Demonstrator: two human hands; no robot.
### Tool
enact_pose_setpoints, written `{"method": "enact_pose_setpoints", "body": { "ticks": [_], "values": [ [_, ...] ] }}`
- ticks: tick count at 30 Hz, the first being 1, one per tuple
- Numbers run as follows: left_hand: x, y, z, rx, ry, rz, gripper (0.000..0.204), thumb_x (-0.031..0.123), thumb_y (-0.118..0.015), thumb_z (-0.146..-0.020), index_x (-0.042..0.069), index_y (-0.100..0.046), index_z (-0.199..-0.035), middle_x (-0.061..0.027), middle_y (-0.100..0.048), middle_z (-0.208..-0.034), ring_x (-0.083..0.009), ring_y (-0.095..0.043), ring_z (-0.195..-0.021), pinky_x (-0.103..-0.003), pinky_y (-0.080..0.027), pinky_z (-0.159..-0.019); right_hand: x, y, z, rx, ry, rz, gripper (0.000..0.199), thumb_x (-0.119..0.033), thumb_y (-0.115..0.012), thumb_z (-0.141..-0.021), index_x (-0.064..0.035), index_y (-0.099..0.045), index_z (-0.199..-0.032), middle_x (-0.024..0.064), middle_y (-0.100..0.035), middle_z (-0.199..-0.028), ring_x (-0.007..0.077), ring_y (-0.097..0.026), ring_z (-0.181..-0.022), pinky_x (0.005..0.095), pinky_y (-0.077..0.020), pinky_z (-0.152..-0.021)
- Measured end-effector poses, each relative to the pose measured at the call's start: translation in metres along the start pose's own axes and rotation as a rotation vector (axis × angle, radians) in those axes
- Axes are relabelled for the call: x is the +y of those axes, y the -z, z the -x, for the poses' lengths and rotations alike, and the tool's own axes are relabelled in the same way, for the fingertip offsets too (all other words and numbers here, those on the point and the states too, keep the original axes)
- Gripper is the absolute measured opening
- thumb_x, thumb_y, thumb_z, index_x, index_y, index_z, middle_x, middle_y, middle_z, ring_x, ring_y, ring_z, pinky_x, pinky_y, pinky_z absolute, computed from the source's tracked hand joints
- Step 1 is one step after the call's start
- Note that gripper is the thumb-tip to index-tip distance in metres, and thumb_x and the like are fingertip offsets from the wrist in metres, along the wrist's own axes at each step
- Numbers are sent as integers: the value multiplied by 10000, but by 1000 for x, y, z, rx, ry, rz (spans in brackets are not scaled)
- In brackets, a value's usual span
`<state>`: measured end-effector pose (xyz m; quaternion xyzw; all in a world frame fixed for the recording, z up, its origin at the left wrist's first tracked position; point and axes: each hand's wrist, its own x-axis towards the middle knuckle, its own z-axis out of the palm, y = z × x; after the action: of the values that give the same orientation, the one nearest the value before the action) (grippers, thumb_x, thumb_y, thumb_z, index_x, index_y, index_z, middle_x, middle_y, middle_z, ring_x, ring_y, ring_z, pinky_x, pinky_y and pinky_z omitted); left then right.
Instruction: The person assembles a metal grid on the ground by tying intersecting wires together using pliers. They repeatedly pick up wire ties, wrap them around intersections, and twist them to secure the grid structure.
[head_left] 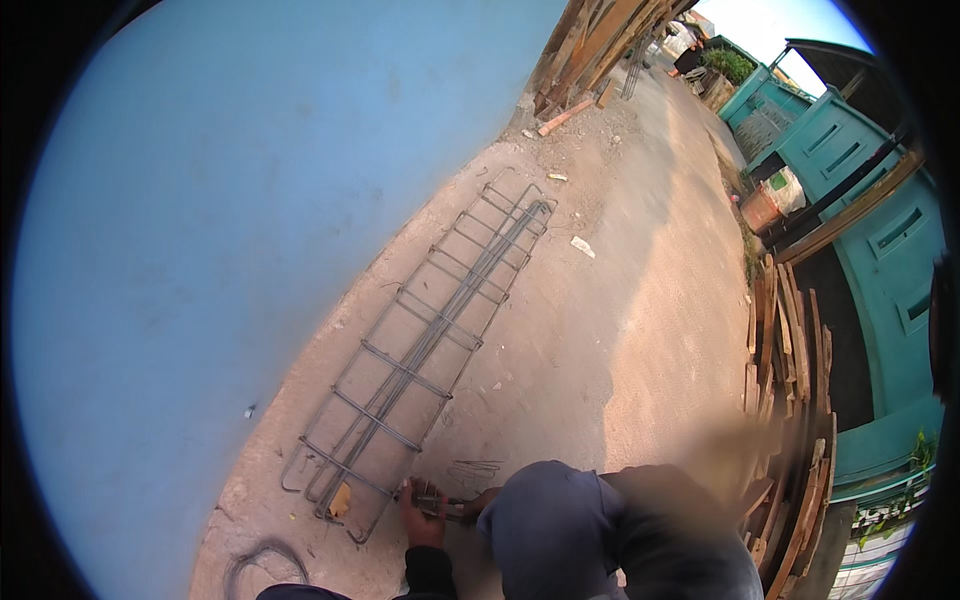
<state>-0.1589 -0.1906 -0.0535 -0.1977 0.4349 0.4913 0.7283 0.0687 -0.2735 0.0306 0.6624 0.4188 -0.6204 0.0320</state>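
A long rebar cage point(400, 375) of thin grey bars and cross ties lies on the ground, stretching away from me. At its near right corner my left hand point(424, 517) is closed, its fingers curled beside the end bar. What those fingers pinch is too small to tell. My right hand point(479, 504), partly hidden behind my bent knee, grips dark pincers point(446, 509) that point left toward my left hand. Several thin pieces of wire point(474, 468) lie just beyond my right hand.
A blue wall point(220, 220) rises along the left. Coiled wire point(265, 562) lies near my lower left. Stacked timber point(790, 380) lines the right, before a teal wall point(880, 230). More boards point(590, 50) lean at the far end, near a person point(688, 58).
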Motion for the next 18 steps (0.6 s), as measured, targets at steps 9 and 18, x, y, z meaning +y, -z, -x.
{"method": "enact_pose_setpoints", "body": {
  "ticks": [9, 18],
  "values": [
    [-15, 38, -47, 53, -13, 16, 142, 244, -595, -963, 129, -524, -922, 34, -385, -623, -128, -382, -490, -334, -405, -511, -47, 12, -26, -165, -62, -71, 470, -462, -640, -926, -18, -626, -1079, 117, -655, -881, 198, -629, -777, 355, -505, -652],
    [-2, -17, -34, 715, -76, -208, 163, 201, -596, -942, 45, -553, -958, -84, -562, -742, -226, -527, -562, -381, -410, -510, -52, -16, -74, -142, -124, 408, 494, -425, -673, -871, -12, -636, -1139, 92, -655, -890, 183, -637, -765, 335, -518, -657]
  ]
}}
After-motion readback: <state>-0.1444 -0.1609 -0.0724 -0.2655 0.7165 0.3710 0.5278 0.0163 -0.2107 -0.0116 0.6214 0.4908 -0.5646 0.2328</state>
